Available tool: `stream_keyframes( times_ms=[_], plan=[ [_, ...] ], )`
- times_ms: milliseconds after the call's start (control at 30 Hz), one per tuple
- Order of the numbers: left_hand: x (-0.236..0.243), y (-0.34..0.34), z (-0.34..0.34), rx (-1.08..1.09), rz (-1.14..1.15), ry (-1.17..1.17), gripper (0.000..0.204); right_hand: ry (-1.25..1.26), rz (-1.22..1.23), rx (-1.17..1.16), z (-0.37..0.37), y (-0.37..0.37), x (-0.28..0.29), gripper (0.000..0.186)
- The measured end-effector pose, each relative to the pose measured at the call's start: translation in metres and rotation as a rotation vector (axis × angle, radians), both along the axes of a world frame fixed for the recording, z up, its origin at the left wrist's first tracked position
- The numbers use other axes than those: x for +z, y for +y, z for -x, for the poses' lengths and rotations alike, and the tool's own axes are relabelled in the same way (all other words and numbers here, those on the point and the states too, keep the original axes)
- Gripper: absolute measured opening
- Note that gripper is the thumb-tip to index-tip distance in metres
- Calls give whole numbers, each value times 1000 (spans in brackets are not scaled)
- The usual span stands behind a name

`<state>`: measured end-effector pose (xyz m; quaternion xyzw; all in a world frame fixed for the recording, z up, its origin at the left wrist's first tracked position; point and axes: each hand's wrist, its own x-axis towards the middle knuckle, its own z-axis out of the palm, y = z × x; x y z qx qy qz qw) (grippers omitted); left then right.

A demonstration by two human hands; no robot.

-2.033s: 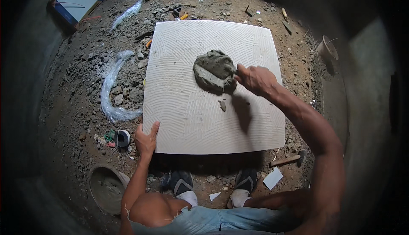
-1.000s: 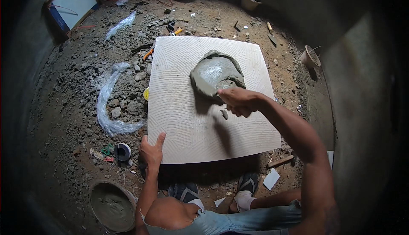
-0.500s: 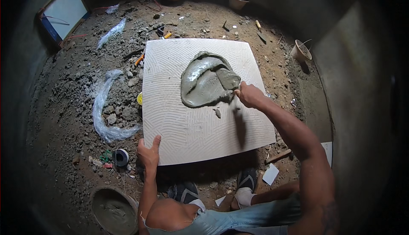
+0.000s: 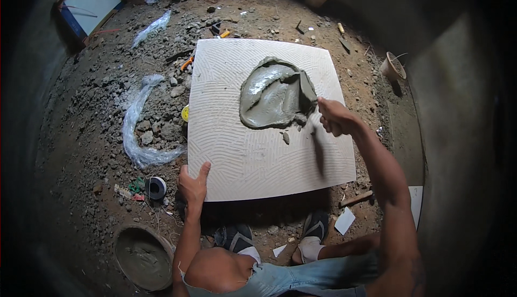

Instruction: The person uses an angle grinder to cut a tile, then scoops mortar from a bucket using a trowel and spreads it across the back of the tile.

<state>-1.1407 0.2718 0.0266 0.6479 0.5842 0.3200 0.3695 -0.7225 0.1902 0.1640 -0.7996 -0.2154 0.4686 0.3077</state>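
A large pale tile (image 4: 242, 173) with a ridged back lies face down in front of me. Wet grey mortar (image 4: 269, 106) is heaped on its upper right half, with one small blob apart below. My right hand (image 4: 336, 117) grips a trowel whose mortar-smeared blade (image 4: 307, 88) stands tilted at the heap's right edge. The handle is mostly hidden in my fist. At the tile's near left corner my left hand (image 4: 194, 183) holds the edge, thumb on top and the other fingers at the side or beneath, partly hidden.
Rubble and clear plastic wrap (image 4: 133, 130) lie left. A mortar bucket (image 4: 144, 256) stands near left beside a spool (image 4: 155, 187). Another trowel (image 4: 343, 38) and a bucket (image 4: 392, 66) are far right. A hammer-like wooden handle (image 4: 356, 198) lies by my feet.
The trowel blade has turned from lying nearly flat on the mortar to standing tilted, baring a scraped groove. My right hand has moved slightly right. My left hand keeps its hold; the view has shifted.
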Motion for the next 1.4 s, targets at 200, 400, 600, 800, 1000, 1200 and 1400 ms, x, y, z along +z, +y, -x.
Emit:
stream_keyframes(
  times_ms=[200,400,600,800,1000,1200,1400],
  plan=[
    [9,-1,-1,0,-4,4,56,120,147,157,16,70,-4,50],
    [1,2,6,-51,-36,36,51,-114,263,607,62,97,4,47],
    [-22,11,24,-48,-52,-39,37,-43,330,826,111,58,9,44],
    [-26,9,37,-143,139,-329,31,-306,165,1092,162,6,-3,47],
    [-22,-5,34,-87,175,-408,34,-783,54,1245,150,4,-10,37],
    [-16,-4,24,-28,-46,-158,36,-1072,-59,1168,94,97,-15,33],
    [-5,-3,23,-36,-35,-37,36,-1170,-82,1072,40,205,-27,42]
  ],
)
